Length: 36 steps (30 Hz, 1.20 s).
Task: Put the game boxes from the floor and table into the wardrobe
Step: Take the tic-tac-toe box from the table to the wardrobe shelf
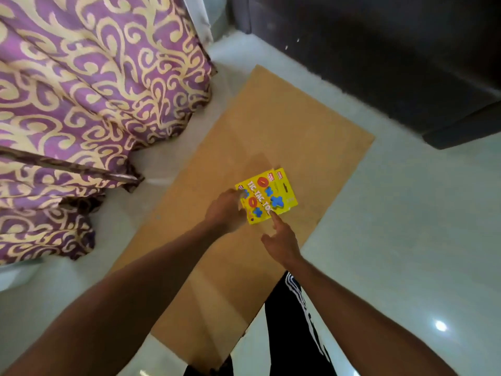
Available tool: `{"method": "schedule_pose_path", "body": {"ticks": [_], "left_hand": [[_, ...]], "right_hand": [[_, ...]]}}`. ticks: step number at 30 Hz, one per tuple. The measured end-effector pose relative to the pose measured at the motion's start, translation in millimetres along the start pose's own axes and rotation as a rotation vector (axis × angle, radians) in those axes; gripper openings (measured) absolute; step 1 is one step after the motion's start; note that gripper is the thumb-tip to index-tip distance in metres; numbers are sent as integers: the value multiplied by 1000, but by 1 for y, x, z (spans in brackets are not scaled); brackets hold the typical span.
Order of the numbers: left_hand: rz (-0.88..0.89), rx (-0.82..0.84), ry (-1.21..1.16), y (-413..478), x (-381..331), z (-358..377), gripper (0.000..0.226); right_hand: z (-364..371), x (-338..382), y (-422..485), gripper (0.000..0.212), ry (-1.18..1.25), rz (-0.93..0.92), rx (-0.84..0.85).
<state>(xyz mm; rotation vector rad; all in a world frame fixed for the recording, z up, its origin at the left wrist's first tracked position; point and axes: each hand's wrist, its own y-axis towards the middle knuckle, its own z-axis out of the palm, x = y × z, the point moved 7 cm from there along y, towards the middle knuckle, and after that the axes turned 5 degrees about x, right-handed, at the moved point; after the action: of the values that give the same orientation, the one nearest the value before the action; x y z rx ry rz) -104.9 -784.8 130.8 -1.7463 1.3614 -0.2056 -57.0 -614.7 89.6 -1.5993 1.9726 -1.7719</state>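
Left hand curled on the left edge of the yellow Tic-Tac-Toe game boxes, grip unclear through blur, right hand loose with a fingertip at their near edge; two boxes stacked on the brown board on the floor, nothing stowed yet, wardrobe not identifiable.

glossy pale floor, purple patterned drape, perhaps dark cabinet.
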Motion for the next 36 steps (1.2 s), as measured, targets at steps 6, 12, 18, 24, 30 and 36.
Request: {"method": "schedule_pose_path", "body": {"ticks": [6, 12, 18, 24, 30, 36], "left_hand": [[-55, 41, 109, 88, -10, 6, 93], [-204, 94, -89, 63, 8, 32, 68], [-303, -131, -586, -67, 39, 33, 37], [-297, -345, -834, -236, 79, 46, 31], [-293, -671, -990, -423, 137, 107, 38], [-389, -932, -1168, -598, 200, 206, 57]], "right_hand": [[9, -17, 55, 83, 28, -51, 36], [6, -34, 52, 84, 124, -109, 19], [-12, 25, -30, 69, -41, -248, 115], [21, 72, -150, 63, -247, -413, 233], [123, 75, -277, 63, -448, -596, 381], [249, 59, -397, 59, -591, -807, 578]]}}
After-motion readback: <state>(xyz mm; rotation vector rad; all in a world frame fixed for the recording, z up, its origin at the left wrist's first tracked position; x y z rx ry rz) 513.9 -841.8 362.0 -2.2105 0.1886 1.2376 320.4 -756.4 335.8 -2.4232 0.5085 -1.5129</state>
